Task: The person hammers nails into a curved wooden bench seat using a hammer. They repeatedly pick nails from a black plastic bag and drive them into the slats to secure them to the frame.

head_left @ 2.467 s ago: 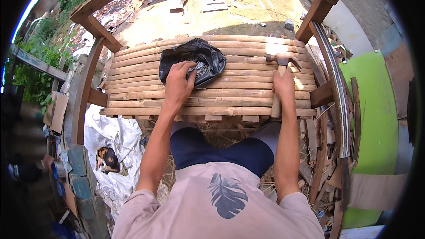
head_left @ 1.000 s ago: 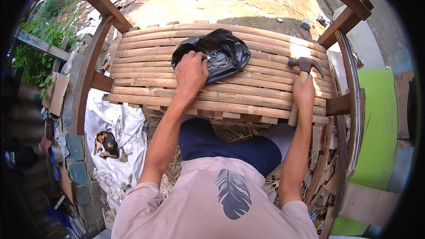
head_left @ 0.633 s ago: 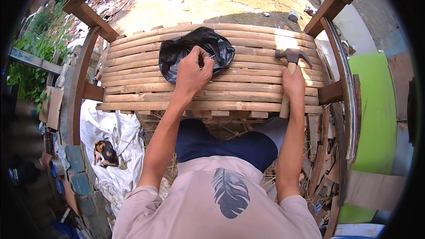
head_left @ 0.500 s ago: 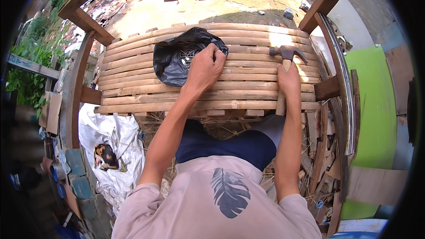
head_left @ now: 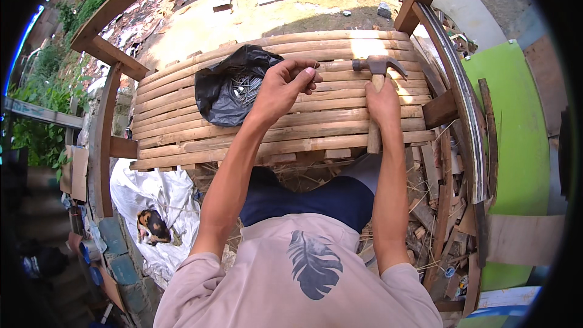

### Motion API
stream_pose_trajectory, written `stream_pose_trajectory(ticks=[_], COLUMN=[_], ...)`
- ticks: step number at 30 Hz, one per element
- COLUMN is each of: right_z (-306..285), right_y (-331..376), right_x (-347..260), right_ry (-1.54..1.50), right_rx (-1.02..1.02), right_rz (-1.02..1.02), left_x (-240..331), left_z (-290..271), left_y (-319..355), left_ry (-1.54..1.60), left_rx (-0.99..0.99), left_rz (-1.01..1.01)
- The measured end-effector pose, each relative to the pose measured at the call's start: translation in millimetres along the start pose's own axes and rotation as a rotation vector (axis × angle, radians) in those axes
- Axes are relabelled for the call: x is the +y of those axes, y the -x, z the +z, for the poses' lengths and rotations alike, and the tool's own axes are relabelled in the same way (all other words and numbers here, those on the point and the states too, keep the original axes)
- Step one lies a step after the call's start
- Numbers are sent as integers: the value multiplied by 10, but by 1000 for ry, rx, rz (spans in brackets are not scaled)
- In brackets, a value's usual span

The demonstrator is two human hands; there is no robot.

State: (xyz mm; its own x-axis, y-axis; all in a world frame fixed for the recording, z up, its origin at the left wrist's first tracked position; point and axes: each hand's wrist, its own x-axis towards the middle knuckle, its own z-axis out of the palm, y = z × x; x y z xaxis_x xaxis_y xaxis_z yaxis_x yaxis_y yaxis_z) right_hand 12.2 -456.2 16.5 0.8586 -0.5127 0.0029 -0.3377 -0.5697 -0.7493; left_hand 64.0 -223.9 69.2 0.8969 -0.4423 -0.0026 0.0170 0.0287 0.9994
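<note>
The hammer (head_left: 375, 94) was gripped by the right hand (head_left: 382, 102) — fingers wrapped round the handle, head pointing away, past the fingertips. Something small was pinched in the left hand (head_left: 284, 85) — beside the black bag (head_left: 234, 84).

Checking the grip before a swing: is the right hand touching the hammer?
Touching: the head view shows the right hand wrapped around the hammer handle.

Glossy plastic bag (head_left: 228, 88), rough wooden slats (head_left: 291, 133)
</note>
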Motion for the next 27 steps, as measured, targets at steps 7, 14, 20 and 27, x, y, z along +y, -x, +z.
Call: stream_pose_trajectory(ticks=[7, 14, 20, 27], right_z=[-33, 68, 88, 178], right_y=[-13, -106, -139, -180], right_x=[-20, 118, 178, 277], right_ry=[-30, -91, -104, -72], right_rx=[-45, -75, -49, 1], right_rz=[47, 90, 94, 13], left_x=[-57, -126, -146, -466], left_z=[-42, -177, -116, -149], left_y=[-79, -515, -939, -1304], left_ry=[18, -226, -573, -756], left_rx=[68, 139, 129, 32], left_rz=[68, 29, 74, 238])
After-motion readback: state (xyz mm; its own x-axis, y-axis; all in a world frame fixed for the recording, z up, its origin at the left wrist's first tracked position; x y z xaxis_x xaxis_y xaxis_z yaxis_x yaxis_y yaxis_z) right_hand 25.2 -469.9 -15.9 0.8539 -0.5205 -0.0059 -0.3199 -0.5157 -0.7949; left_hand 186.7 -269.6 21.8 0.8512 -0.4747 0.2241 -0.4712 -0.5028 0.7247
